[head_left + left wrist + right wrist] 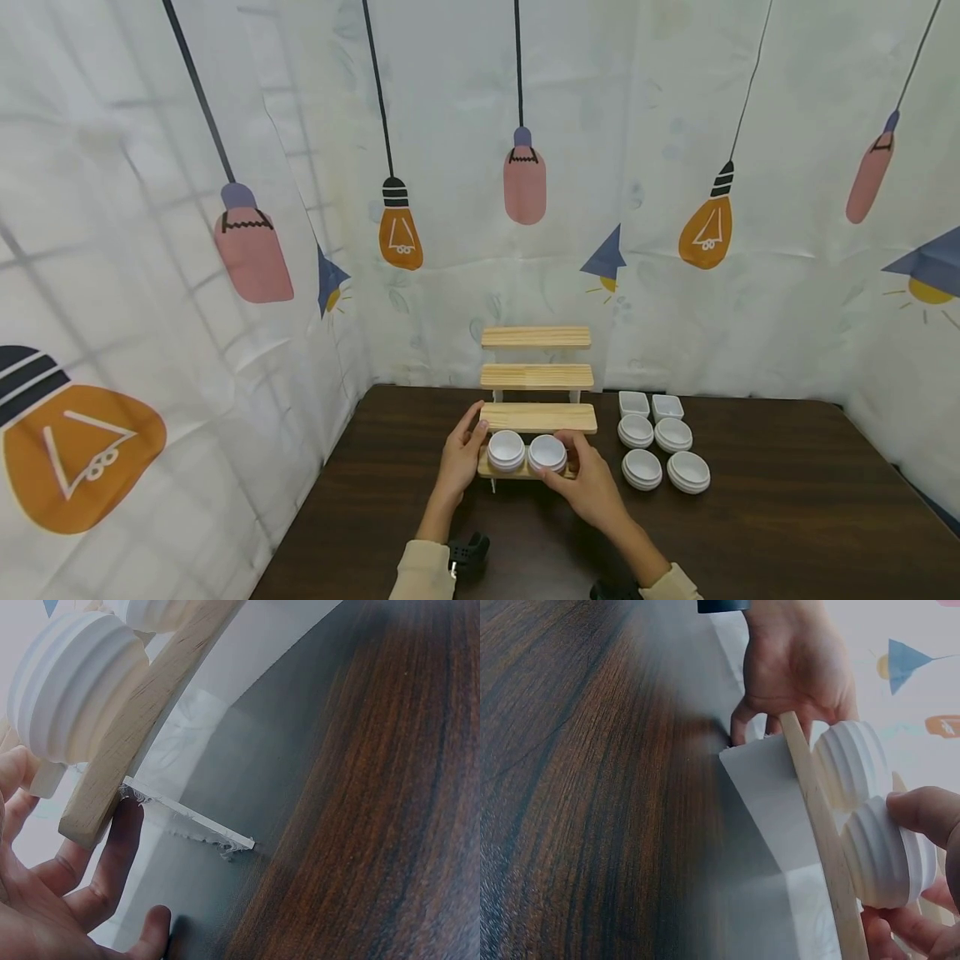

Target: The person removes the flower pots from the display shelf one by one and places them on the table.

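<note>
At 12 o'clock of hands, stepped rack (537,382) on worktop (787,517): two bowls (506,450) on bottom step. Left hand (459,454) grasps step end; right hand (588,483) pinches second bowl (547,452). Six bowls (663,450) wait at 3 o'clock; upper steps bare.

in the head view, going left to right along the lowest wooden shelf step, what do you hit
Left hand → left white ribbed round bowl → right white ribbed round bowl → right hand → cluster of white bowls on the dark wooden table.
</note>
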A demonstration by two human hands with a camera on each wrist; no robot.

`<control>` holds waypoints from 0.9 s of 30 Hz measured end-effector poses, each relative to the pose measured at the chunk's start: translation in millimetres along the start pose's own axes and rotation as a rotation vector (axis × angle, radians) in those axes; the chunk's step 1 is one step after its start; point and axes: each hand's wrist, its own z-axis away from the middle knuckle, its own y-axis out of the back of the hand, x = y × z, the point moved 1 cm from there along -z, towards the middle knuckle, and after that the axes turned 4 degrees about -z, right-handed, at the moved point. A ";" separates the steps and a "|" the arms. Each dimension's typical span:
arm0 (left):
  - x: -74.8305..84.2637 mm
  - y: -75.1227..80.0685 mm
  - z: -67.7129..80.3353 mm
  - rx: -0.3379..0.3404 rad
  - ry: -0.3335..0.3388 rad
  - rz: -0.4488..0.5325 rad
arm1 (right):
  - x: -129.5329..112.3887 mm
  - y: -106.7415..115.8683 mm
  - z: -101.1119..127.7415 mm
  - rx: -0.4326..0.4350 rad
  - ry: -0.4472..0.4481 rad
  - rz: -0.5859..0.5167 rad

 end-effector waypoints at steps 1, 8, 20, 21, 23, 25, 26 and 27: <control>-0.3 0.3 -0.2 -0.002 -0.002 0.001 | 0.0 0.0 0.1 -0.001 0.006 -0.002; -2.4 1.2 -2.0 -0.016 -0.003 0.006 | -1.9 2.6 2.4 -0.010 0.007 0.025; 2.5 0.8 1.2 -0.009 -0.009 0.004 | -7.4 12.3 2.8 -0.096 -0.049 0.028; 3.2 0.8 1.5 -0.009 -0.008 0.004 | -7.8 13.5 2.9 -0.103 -0.051 0.029; 3.6 0.9 1.3 -0.009 -0.002 0.001 | -8.0 15.7 3.1 -0.115 -0.057 0.032; 2.1 0.5 0.0 -0.009 0.001 -0.003 | -8.1 17.8 3.2 -0.125 -0.056 0.032; -0.4 -0.2 -1.7 -0.009 0.005 -0.004 | -8.0 18.8 3.0 -0.131 -0.056 0.033; -3.9 -1.0 -3.9 -0.007 0.008 -0.005 | -7.7 19.7 2.8 -0.135 -0.057 0.033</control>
